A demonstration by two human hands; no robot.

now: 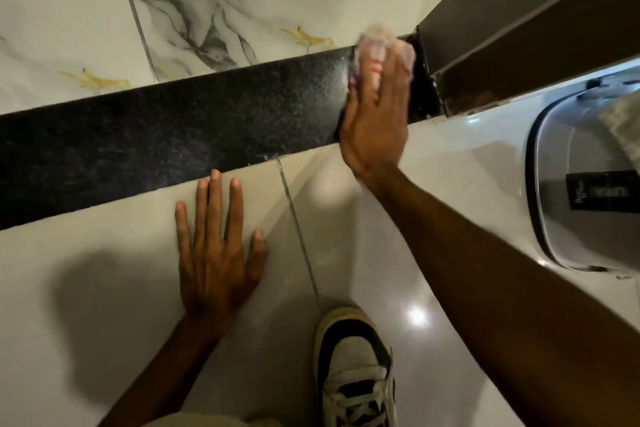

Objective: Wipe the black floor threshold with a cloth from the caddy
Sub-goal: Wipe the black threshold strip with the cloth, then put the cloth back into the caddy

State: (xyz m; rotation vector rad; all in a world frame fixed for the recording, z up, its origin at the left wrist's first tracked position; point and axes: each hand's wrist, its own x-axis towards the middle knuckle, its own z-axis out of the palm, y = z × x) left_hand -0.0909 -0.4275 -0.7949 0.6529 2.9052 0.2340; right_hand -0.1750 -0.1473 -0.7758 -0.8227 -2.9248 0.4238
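A black speckled floor threshold (pixel 166 128) runs diagonally across the floor from lower left to upper right. At its right end, my right hand (pixel 375 114) presses a pale pinkish cloth (pixel 377 45) flat onto the stone; the cloth is blurred. My left hand (pixel 216 246) lies flat on the plain tile just below the threshold, fingers spread, holding nothing. A grey plastic caddy (pixel 554 184) with a black label stands at the right edge, partly cut off.
Marble-patterned tiles (pixel 242 3) lie beyond the threshold. A dark door frame (pixel 519 21) rises at the threshold's right end. My white and black sneaker (pixel 356 367) rests on the glossy tile at the bottom centre.
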